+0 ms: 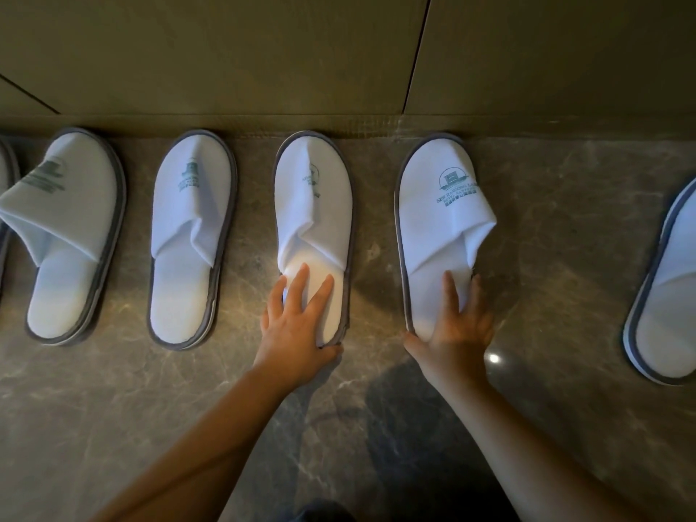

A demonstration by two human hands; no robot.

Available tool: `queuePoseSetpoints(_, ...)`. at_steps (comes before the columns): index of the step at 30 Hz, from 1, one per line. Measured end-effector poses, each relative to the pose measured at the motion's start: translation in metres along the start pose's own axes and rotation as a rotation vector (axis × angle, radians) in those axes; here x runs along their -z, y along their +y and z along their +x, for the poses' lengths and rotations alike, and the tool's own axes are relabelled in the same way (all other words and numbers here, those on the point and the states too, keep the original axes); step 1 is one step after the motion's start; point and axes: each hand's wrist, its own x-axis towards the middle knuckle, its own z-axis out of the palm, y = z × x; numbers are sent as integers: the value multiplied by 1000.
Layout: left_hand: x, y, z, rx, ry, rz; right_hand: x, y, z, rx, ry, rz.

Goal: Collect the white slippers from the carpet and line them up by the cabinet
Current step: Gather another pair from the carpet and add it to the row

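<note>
Several white slippers with grey rims lie toes-first in a row against the cabinet (226, 54). My left hand (297, 325) lies flat on the heel of the third slipper (314, 205), fingers straight on the insole and thumb along the heel rim. My right hand (457, 329) presses the heel of the fourth slipper (440, 220) the same way, with its thumb at the heel's left edge. To the left lie two more slippers (71, 235) (192, 235) and a sliver of another (3, 175). One slipper (666, 292) lies apart at the far right, tilted, away from the cabinet.
The floor (376, 438) here is dark polished marble with a light glare spot by my right wrist. The cabinet base runs straight across the top. A wide gap of bare floor separates the fourth slipper from the tilted one on the right.
</note>
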Motion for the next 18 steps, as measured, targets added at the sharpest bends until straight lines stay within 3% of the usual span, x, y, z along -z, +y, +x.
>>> queuePoseSetpoints(10, 0, 10, 2, -2, 85, 16, 6, 1, 2, 31, 29, 32)
queuePoseSetpoints(13, 1, 37, 5, -140, 162, -27, 21, 11, 5, -12, 72, 50)
queuePoseSetpoints(18, -13, 94, 16, -351, 16, 12, 51, 61, 2, -164, 189, 110)
